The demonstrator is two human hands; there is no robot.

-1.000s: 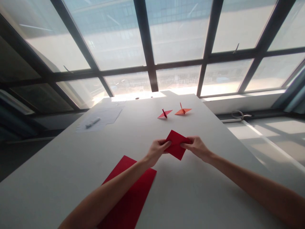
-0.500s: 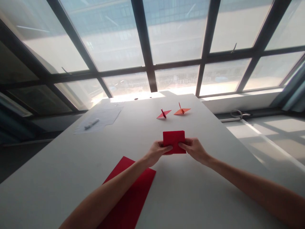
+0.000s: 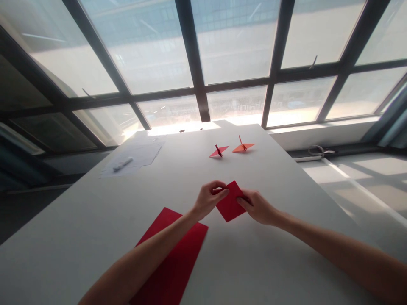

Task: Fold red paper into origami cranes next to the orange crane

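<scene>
A small folded square of red paper (image 3: 229,207) is held up above the white table, turned so that one corner points away from me. My right hand (image 3: 257,206) grips its right side, thumb on top and fingers behind. At the upper left edge, my left hand (image 3: 212,197) pinches the paper between thumb and fingers. Under my left forearm lies a larger sheet of red paper (image 3: 178,254), partly covered by the arm. Beyond my hands stand a red paper crane (image 3: 218,151) and an orange paper crane (image 3: 243,146).
White sheets of paper (image 3: 144,153) lie at the table's far left, with a pale marker-like object (image 3: 123,164) on them. The white table (image 3: 270,262) reaches to large dark-framed windows (image 3: 199,84). A coiled cable (image 3: 316,150) rests by the wall at right.
The folded red paper has turned from lying square to me to a diamond position. My left hand has shifted from its lower left part to the upper left edge.
</scene>
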